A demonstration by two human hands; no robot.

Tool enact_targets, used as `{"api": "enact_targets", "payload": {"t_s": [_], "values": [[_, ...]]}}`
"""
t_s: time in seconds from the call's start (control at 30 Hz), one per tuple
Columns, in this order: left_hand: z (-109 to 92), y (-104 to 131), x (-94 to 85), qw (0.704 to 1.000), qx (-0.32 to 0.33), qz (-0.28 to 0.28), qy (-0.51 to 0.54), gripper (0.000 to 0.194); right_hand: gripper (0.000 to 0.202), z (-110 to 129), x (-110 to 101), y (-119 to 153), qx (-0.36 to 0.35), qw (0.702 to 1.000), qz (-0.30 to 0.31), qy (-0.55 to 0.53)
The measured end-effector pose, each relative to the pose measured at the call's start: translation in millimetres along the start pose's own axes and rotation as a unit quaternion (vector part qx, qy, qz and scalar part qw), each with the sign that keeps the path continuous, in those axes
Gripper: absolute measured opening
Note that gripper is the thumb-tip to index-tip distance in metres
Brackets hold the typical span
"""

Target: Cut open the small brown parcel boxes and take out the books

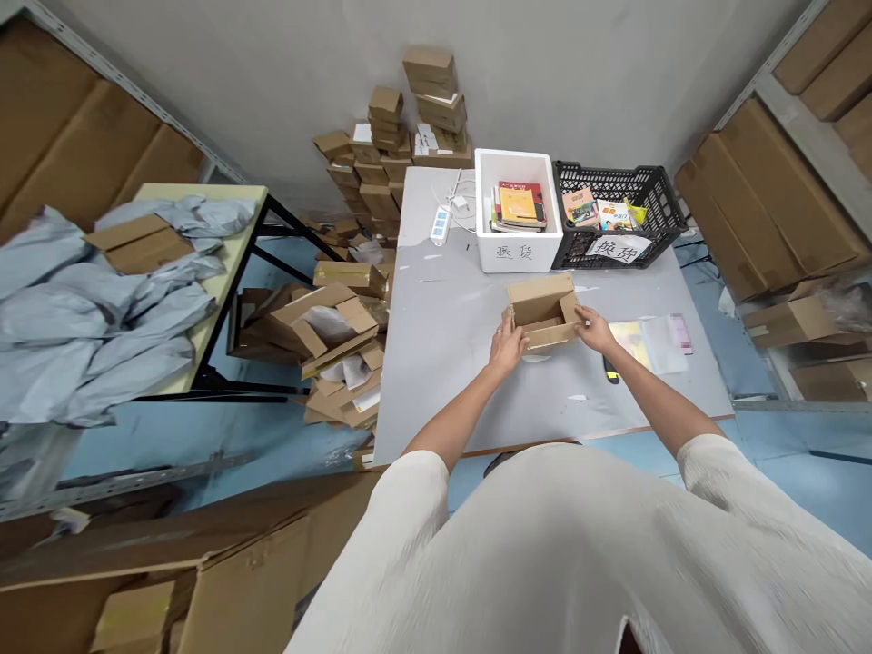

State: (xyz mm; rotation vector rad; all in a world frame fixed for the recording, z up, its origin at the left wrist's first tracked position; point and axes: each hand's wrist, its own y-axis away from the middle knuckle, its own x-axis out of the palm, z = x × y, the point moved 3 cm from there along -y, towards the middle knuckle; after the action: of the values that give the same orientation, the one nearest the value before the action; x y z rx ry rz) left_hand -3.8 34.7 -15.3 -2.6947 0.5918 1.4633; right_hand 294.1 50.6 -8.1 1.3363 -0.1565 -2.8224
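Between my two hands, above the grey table [436,363], is a small open cardboard box [543,313] with a raised flap at its far side. My left hand [507,343] grips its left end, fingers bent over the edge. On the right end, my right hand [595,329] pinches the cardboard between thumb and fingers. Under my right forearm lie a yellow booklet [630,341] and a clear plastic sleeve [664,345], partly covered by the arm. A black and yellow box cutter [611,371] rests beside them.
A white foam bin [518,252] and a black crate [658,236], both holding books, stand at the table's back. A power strip [440,224] lies left of them. Stacked boxes [381,173] and opened cartons [333,318] fill the left side. Grey parcels [102,309] cover another table.
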Motion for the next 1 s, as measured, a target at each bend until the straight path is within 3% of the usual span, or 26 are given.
{"api": "enact_targets", "payload": {"t_s": [0.27,0.43,0.57,0.77,1.0], "values": [[15.0,-38.8,-32.9,0.997,0.036,-0.067,-0.020,0.043,0.080,10.8,9.6,-31.8,-0.011,0.995,-0.044,-0.086],[35.4,-49.3,-29.5,0.997,0.006,-0.054,-0.055,0.022,0.085,10.0,42.4,-40.1,0.011,0.994,0.024,-0.104],[38.9,-47.2,-22.7,0.996,-0.009,-0.032,-0.080,0.024,0.085,3.9,60.4,-37.7,0.032,0.994,0.050,-0.096],[19.5,-45.7,-23.5,0.997,0.024,-0.040,-0.061,0.031,0.074,-18.4,48.6,-23.6,0.030,0.996,0.029,-0.080],[-33.8,-40.5,-4.4,0.994,0.089,-0.033,-0.054,0.041,0.061,-65.3,15.2,12.3,0.078,0.996,0.014,-0.052]]}}
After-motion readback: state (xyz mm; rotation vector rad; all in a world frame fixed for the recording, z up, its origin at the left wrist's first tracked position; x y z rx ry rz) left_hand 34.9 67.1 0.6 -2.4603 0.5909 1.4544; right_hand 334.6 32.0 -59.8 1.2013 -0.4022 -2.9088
